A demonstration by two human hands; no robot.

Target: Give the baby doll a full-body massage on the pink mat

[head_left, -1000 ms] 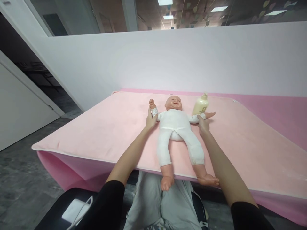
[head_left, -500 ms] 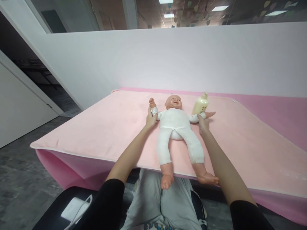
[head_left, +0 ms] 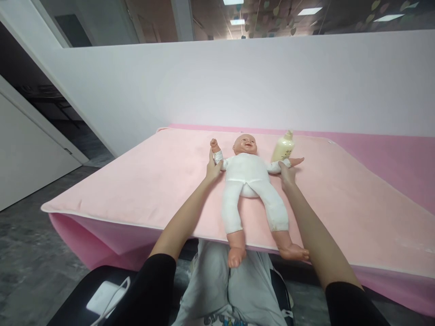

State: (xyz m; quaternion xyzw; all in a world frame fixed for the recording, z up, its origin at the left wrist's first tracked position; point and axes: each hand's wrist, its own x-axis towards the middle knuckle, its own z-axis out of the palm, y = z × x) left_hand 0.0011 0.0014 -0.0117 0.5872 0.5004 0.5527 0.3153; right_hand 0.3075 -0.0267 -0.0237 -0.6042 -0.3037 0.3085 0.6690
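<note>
Head camera, looking down over the counter [head_left: 360, 194]: I see a baby doll [head_left: 247, 167] in white lying face up in the middle of the pale pink cloth [head_left: 129, 181], its head towards the white wall [head_left: 238, 81]. The person's left hand [head_left: 214, 170] is closed around the doll's right forearm, fingers running up its outer side and thumb across the front, while the doll's small fist pokes out above. The right hand [head_left: 288, 174] grips the doll's other forearm, which is stretched out sideways with its palm showing past the person's fingers. Just behind that arm is a pale yellow bottle [head_left: 282, 147], its lower part hidden, so I can't tell whether the two touch. The doll's legs are spread towards the person, and its bare feet [head_left: 237, 256] reach out over the front edge, above grey trousers [head_left: 210, 290]. Down at the left, a white device [head_left: 103, 296] with a cable [head_left: 118, 293] rests on something black.
</note>
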